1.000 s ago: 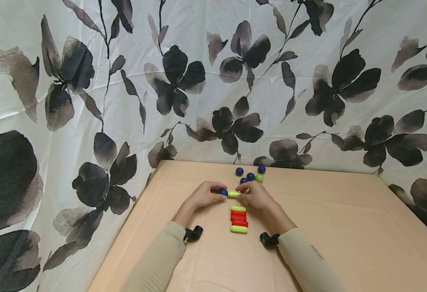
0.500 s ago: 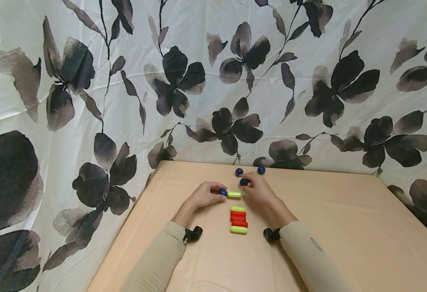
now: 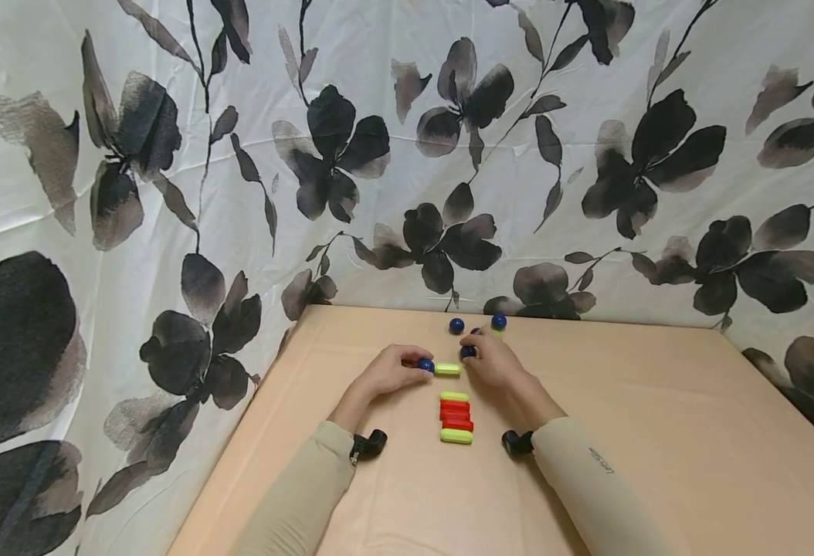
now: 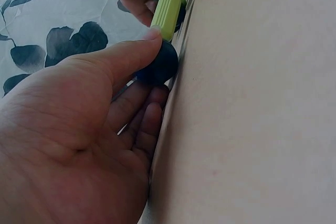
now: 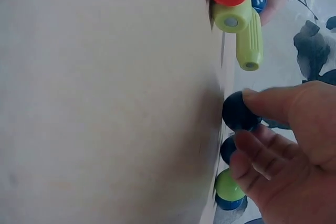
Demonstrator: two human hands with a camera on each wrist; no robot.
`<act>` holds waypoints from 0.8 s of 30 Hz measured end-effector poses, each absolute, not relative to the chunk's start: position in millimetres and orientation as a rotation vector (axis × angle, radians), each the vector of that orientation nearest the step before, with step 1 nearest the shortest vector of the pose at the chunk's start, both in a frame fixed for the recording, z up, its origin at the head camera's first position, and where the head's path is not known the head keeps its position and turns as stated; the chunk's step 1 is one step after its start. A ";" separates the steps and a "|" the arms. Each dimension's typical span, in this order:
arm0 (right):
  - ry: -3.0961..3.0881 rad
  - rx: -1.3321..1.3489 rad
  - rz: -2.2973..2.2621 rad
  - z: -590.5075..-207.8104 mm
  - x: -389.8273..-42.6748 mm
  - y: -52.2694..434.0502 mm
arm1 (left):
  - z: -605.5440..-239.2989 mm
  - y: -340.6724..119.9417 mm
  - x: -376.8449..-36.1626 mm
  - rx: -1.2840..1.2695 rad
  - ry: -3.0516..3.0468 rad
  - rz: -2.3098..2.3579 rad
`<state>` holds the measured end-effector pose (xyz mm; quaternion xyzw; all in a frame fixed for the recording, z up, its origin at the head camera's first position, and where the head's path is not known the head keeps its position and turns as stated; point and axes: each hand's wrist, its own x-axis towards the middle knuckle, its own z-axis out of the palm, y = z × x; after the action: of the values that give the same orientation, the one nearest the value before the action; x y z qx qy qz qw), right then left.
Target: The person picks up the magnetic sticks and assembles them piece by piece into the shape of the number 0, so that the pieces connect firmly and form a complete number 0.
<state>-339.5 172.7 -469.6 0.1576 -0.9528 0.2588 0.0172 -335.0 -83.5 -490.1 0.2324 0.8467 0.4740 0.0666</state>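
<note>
My left hand pinches a dark blue ball between thumb and fingers, just above the table. From the ball's right side sticks a yellow-green magnetic rod, ridged along its length. My right hand holds another dark blue ball by thumb and fingertips, a short way beyond the rod's free end. In the right wrist view this ball is apart from the rod. Nearer to me lies a row of rods side by side, red ones in the middle and a yellow-green one at the front.
Behind the right hand are loose balls: one blue ball, another blue ball at the back, and a green ball partly covered by the hand in the head view. A flowered cloth hangs behind the table.
My right hand has left the rod, reached back to the loose balls and taken a blue one, now drawn slightly nearer. The left hand has stayed in place with its ball and rod.
</note>
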 end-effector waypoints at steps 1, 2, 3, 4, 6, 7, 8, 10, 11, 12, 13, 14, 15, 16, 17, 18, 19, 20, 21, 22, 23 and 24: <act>-2.973 0.479 0.819 -469.4 -339.5 172.9 | -490.4 -83.5 -335.1 0.693 2.553 1.427; -2.987 0.470 0.835 -469.6 -339.9 173.1 | -490.8 -83.6 -335.4 0.688 2.554 1.424; -2.995 0.464 0.857 -469.9 -340.2 173.8 | -491.2 -83.6 -335.7 0.682 2.555 1.422; -2.996 0.461 0.882 -470.5 -340.4 174.8 | -491.9 -83.6 -336.3 0.677 2.556 1.419; -2.988 0.460 0.973 -471.6 -340.1 177.9 | -492.9 -83.6 -337.2 0.675 2.556 1.417; -2.979 0.461 1.027 -472.6 -339.8 179.8 | -493.3 -83.6 -337.6 0.677 2.558 1.414; -2.970 0.457 1.090 -473.7 -339.2 181.8 | -493.7 -83.6 -337.8 0.677 2.558 1.414; -2.946 0.452 1.223 -475.7 -338.2 186.1 | -493.9 -83.6 -337.8 0.674 2.558 1.415; -2.936 0.446 1.289 -476.4 -337.8 188.1 | -493.5 -83.7 -337.7 0.672 2.558 1.415; -2.927 0.439 1.343 -477.6 -337.6 189.9 | -493.2 -83.7 -337.5 0.669 2.559 1.416; -2.919 0.435 1.387 -478.7 -337.6 191.5 | -493.2 -83.8 -337.2 0.667 2.561 1.415; -2.912 0.431 1.428 -479.8 -337.4 193.0 | -493.0 -83.8 -336.9 0.667 2.560 1.416; -2.906 0.434 1.451 -480.6 -336.7 194.8 | -492.8 -83.8 -336.7 0.668 2.559 1.415; -2.899 0.431 1.473 -481.5 -336.0 196.2 | -492.7 -83.8 -336.7 0.672 2.558 1.415; -2.894 0.430 1.492 -482.4 -335.2 197.8 | -492.6 -83.6 -336.8 0.677 2.557 1.413; -2.889 0.437 1.502 -483.3 -334.0 199.2 | -492.6 -83.5 -336.9 0.680 2.557 1.410; -2.883 0.434 1.517 -484.1 -333.0 200.5 | -492.7 -83.3 -337.1 0.680 2.556 1.410; -2.877 0.434 1.530 -484.9 -332.0 201.7 | -492.6 -83.3 -337.4 0.679 2.557 1.410; -2.872 0.440 1.538 -485.8 -331.2 202.6 | -492.7 -83.3 -337.7 0.676 2.558 1.409; -2.866 0.446 1.547 -486.7 -330.6 203.2 | -492.8 -83.4 -338.0 0.674 2.560 1.408; -2.861 0.453 1.549 -487.5 -329.9 203.7 | -492.9 -83.5 -338.2 0.669 2.564 1.406; -2.855 0.459 1.554 -488.2 -329.4 203.9 | -492.9 -83.8 -338.2 0.665 2.566 1.407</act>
<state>-329.4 203.9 -488.2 0.1394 -0.8676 0.4721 -0.0705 -338.2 -83.8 -492.9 0.2212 0.8530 0.4676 0.0702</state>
